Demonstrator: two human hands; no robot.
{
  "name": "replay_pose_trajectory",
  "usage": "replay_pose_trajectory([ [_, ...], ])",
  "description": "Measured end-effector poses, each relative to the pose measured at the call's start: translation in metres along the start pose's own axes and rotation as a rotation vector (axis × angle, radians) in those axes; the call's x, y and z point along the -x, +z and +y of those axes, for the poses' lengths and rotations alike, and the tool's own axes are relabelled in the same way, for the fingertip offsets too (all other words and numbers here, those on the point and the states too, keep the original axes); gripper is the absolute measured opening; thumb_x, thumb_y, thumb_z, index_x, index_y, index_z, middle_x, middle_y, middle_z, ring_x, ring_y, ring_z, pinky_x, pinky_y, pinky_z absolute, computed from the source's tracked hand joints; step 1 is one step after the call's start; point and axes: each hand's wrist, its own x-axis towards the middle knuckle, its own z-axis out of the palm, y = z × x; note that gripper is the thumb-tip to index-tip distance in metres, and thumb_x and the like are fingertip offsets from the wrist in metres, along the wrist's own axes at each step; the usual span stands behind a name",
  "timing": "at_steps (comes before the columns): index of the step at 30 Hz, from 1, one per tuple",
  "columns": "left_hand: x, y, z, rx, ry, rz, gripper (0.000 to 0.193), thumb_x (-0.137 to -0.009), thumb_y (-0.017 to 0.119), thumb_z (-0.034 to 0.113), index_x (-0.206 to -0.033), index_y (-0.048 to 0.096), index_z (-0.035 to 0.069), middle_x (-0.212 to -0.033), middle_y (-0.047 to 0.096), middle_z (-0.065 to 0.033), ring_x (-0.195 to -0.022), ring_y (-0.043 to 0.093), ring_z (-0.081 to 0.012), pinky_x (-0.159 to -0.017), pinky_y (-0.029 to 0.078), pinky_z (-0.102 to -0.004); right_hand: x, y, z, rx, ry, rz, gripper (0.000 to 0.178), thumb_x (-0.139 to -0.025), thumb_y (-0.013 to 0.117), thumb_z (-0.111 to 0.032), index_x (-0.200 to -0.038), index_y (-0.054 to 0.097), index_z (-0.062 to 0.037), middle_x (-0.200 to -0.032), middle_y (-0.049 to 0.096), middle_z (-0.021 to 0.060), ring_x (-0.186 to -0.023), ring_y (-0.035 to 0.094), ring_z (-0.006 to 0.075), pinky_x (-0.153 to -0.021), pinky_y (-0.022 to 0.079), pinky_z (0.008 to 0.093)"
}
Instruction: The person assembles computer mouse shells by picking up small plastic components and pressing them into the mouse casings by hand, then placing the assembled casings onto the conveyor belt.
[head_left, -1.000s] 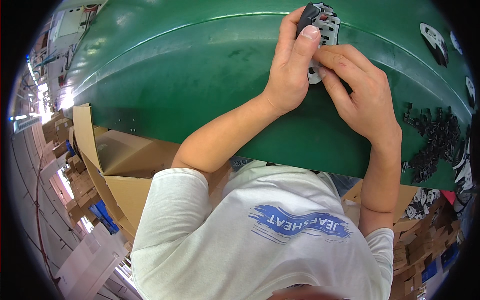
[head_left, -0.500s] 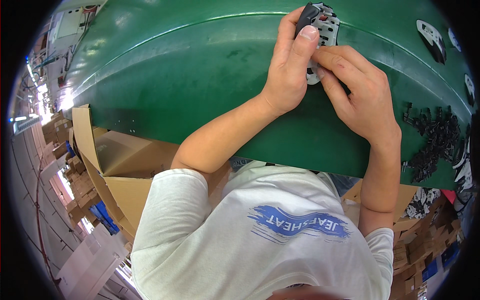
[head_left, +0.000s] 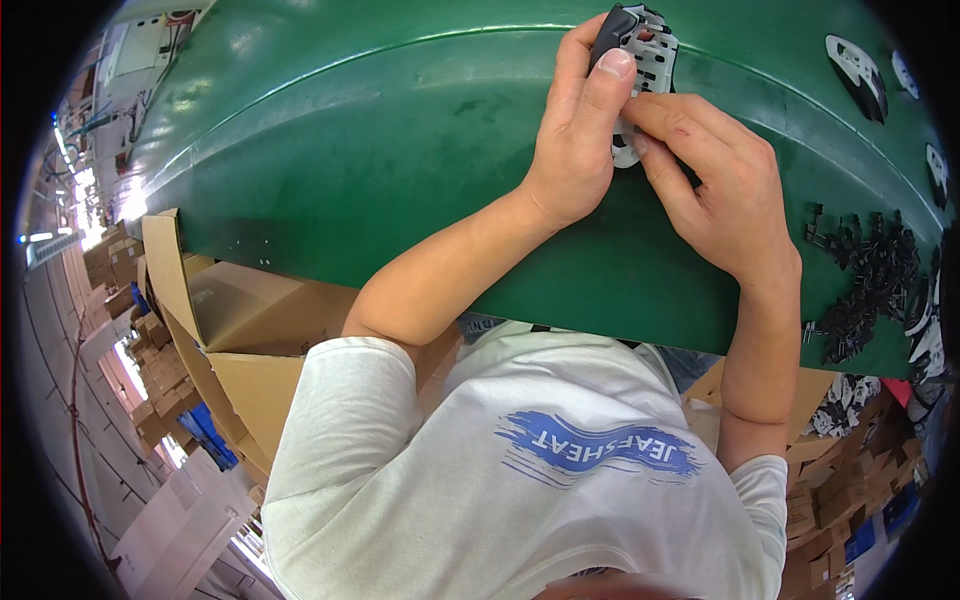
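At the far side of the green worktop, my left hand (head_left: 575, 150) grips a curved plastic shell (head_left: 655, 62). The shell is black outside, with a white inner face full of slots. My left thumb lies along that face, and the fingers wrap behind it. Closed in a pinch, my right hand (head_left: 715, 165) has its thumb and forefinger against the shell's lower, near part. Whatever sits between those right fingertips is hidden. A rounded white end of the shell shows just below them.
Right of my right forearm lies a pile of small black plastic clips (head_left: 868, 285). More black-and-white shells (head_left: 858, 78) rest toward the far right edge of the green worktop (head_left: 400, 180). An opened cardboard box (head_left: 255, 300) stands against the near left edge.
Both hands keep nearly the same pose on the shell. The loose shells at the far right appear slightly farther left and up in the view.
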Motion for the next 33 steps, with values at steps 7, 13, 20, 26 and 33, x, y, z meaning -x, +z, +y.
replay_pose_trajectory([
  [7,0.002,-0.001,0.001,0.002,-0.001,0.005,0.051,-0.116,0.044,0.036,-0.152,0.044,0.002,-0.13,0.059,-0.0062,-0.114,0.056,-0.0133,-0.104,0.044,-0.0318,0.0,0.0,0.0,-0.001,-0.044,0.013,0.023,-0.09,0.074,-0.003,-0.112,0.078,-0.0067,-0.105,0.079,0.0092,-0.089,0.076,0.0293,-0.078,0.061,0.0389],
  [13,0.003,0.007,0.001,0.186,0.02,0.101,0.046,-0.116,0.04,0.034,-0.149,0.048,0.004,-0.128,0.063,-0.0071,-0.114,0.06,-0.0154,-0.104,0.047,-0.0334,0.0,0.003,-0.001,0.093,-0.115,0.073,0.023,-0.088,0.076,-0.004,-0.11,0.079,-0.0081,-0.104,0.079,0.0069,-0.087,0.075,0.0276,-0.076,0.06,0.0378],
  [20,0.002,0.008,0.004,0.32,-0.032,0.147,0.044,-0.116,0.039,0.033,-0.148,0.05,0.004,-0.129,0.064,-0.0077,-0.115,0.061,-0.0163,-0.104,0.048,-0.0343,-0.001,0.0,-0.001,0.051,-0.053,0.042,0.022,-0.087,0.076,-0.003,-0.107,0.079,-0.0087,-0.1,0.078,0.0057,-0.085,0.075,0.0265,-0.075,0.059,0.0373],
  [26,-0.001,0.01,0.002,0.247,-0.054,0.13,0.054,-0.113,0.041,0.054,-0.137,0.063,0.01,-0.116,0.072,-0.0032,-0.103,0.069,-0.0162,-0.092,0.055,-0.0343,-0.001,0.003,0.0,0.049,-0.105,0.072,0.022,-0.087,0.075,-0.002,-0.107,0.079,-0.0091,-0.1,0.078,0.0056,-0.085,0.075,0.0261,-0.075,0.059,0.037],
  [33,0.001,0.007,0.002,0.201,-0.065,0.097,0.054,-0.113,0.041,0.054,-0.137,0.062,0.011,-0.115,0.072,-0.0029,-0.102,0.069,-0.0152,-0.087,0.055,-0.0327,-0.001,0.004,0.001,0.06,-0.095,0.078,0.022,-0.088,0.075,-0.003,-0.108,0.079,-0.0099,-0.102,0.079,0.0049,-0.084,0.074,0.0254,-0.074,0.059,0.0366],
])
